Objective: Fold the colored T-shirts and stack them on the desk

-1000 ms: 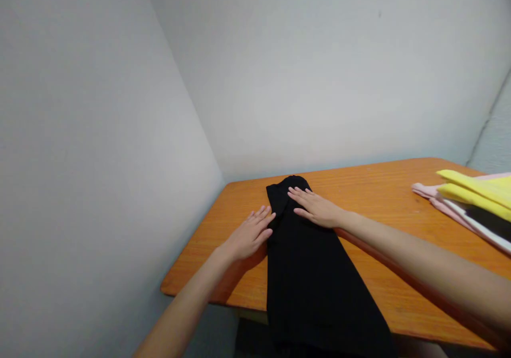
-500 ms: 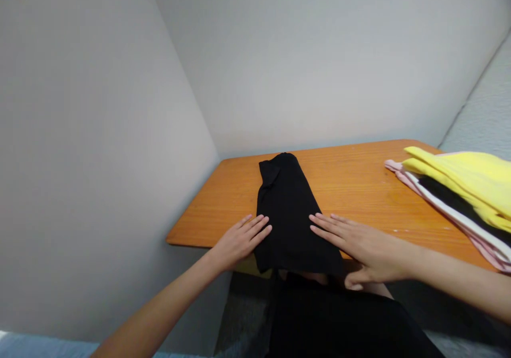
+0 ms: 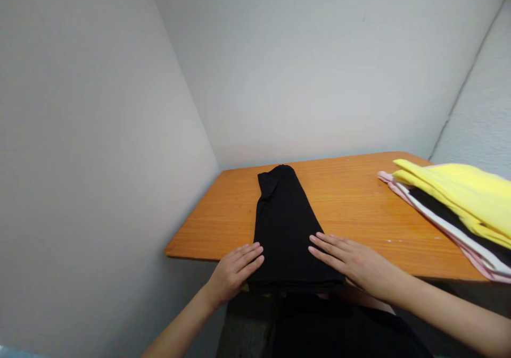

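Observation:
A black T-shirt (image 3: 285,225), folded lengthwise into a narrow strip, lies on the wooden table. Its short sleeve is tucked over near the far left end, and its hem hangs at the table's front edge. My left hand (image 3: 235,270) rests on the left edge of the cloth close to the hem, fingers stretched out. On the opposite side, my right hand (image 3: 355,262) lies with spread fingers on the right edge. Both thumbs are hidden from sight.
At the table's right end sits a stack of clothes, with a yellow garment (image 3: 471,193) on top and black, white and pink ones beneath. The orange-brown table (image 3: 359,198) stands against grey-white walls (image 3: 311,81). My dark-clothed lap is below the front edge.
Both hands have slid nearer to me along the shirt's edges, toward the hem. The hem now looks straighter, and my right thumb has gone out of sight. The view has tilted slightly upward.

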Available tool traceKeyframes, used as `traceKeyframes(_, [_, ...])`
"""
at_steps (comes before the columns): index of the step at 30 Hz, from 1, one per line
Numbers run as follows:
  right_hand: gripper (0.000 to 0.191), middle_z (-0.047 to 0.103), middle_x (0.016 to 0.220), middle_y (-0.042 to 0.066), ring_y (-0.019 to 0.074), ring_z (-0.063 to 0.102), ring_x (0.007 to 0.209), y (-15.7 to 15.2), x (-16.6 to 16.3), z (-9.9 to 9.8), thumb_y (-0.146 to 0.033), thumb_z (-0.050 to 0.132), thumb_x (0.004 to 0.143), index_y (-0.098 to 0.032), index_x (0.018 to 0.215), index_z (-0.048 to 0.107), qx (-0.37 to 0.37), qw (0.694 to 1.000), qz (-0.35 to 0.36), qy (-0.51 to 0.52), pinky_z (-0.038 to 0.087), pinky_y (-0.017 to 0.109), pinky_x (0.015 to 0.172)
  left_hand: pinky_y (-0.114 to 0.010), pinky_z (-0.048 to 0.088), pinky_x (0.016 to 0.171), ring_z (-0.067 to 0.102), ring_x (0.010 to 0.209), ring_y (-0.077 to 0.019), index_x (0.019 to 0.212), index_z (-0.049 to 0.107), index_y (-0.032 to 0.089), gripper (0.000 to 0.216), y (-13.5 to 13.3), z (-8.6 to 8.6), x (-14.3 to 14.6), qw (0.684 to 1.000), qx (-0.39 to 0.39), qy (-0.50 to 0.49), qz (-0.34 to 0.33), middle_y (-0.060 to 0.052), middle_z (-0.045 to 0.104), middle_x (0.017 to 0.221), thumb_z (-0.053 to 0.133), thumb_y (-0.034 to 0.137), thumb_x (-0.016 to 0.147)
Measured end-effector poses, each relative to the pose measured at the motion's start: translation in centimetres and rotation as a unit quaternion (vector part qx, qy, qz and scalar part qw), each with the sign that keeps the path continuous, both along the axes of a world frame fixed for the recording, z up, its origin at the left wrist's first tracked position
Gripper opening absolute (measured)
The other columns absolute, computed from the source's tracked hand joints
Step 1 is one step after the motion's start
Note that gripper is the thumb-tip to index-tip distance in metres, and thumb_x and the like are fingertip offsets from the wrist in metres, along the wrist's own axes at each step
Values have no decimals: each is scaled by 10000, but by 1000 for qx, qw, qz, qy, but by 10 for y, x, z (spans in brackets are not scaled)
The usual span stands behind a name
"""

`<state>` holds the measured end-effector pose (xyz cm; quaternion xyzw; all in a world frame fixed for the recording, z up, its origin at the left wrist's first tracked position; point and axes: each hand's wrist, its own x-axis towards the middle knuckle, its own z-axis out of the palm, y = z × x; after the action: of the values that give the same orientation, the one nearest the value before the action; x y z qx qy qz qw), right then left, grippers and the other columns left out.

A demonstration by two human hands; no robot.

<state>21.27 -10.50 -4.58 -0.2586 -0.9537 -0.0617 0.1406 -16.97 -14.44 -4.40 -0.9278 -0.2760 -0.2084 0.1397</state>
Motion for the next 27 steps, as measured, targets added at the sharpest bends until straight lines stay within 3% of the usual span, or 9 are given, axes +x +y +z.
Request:
traceKeyframes(5, [752,368,1489,-12,217,344,1369,-19,14,18,-81,462,803,-365,1486,327,-102,994,32,12,312,447,1154,-432,467,1022,540,1236,-208,1243,519,242,361,-20,3,6,991,-77,-109,-16,-85,639,1240,405,91,935])
traceKeyframes(8, [543,568,1328,-23,214,512,1246,-41,26,32,-196,414,920,-447,1400,450,-170,982,22,82,370,428,1131,-385,530,873,660,966,-208,1088,566,243,202,-38,13,12,964,-162,-203,-62,-80,705,980,410,261,961])
traceKeyframes(10, [438,671,1157,-15,245,602,1127,-54,27,43,-288,400,942,-492,1303,539,-212,966,8,145,450,438,1068,-316,542,705,654,741,-183,952,587,240,255,-48,21,15,935,-193,-285,-88,-55,677,778,388,399,974])
traceKeyframes(13, [312,709,995,20,283,652,999,-58,19,64,-418,436,943,-441,1167,653,-265,935,-30,236,554,422,904,-272,525,638,626,695,-176,899,621,226,344,-50,41,23,896,-218,-387,-6,-47,654,752,428,506,950])
traceKeyframes(15, [325,705,961,36,280,656,946,-41,8,78,-472,433,956,-335,1084,699,-277,912,-76,293,566,391,831,-280,531,750,638,829,-192,952,639,212,320,-30,59,33,865,-251,-426,92,-49,675,874,456,476,950])
traceKeyframes(17, [418,698,922,47,276,647,918,-4,-4,89,-522,397,965,-243,980,707,-259,898,-121,335,548,378,816,-291,514,841,630,923,-197,965,633,191,313,10,77,45,843,-282,-430,156,-45,675,950,432,431,968])
traceKeyframes(20, [531,687,886,79,294,636,909,70,-19,90,-584,328,953,-185,893,673,-184,904,-196,332,517,393,814,-276,511,819,633,903,-187,938,610,161,349,91,89,55,860,-281,-344,250,-59,675,949,360,401,985])
traceKeyframes(23, [538,674,955,170,321,631,936,127,-25,73,-533,300,943,-128,1011,647,-120,911,-308,248,487,438,847,-311,500,846,640,918,-201,978,596,145,303,153,78,54,853,-272,-310,319,-101,680,962,382,360,974])
traceKeyframes(27, [589,624,1110,237,365,570,1082,137,-27,39,-540,342,917,-78,1179,597,-49,926,-337,163,437,500,937,-439,444,966,604,1084,-290,1065,593,97,372,170,53,53,862,-251,-255,358,-203,658,1099,377,382,961])
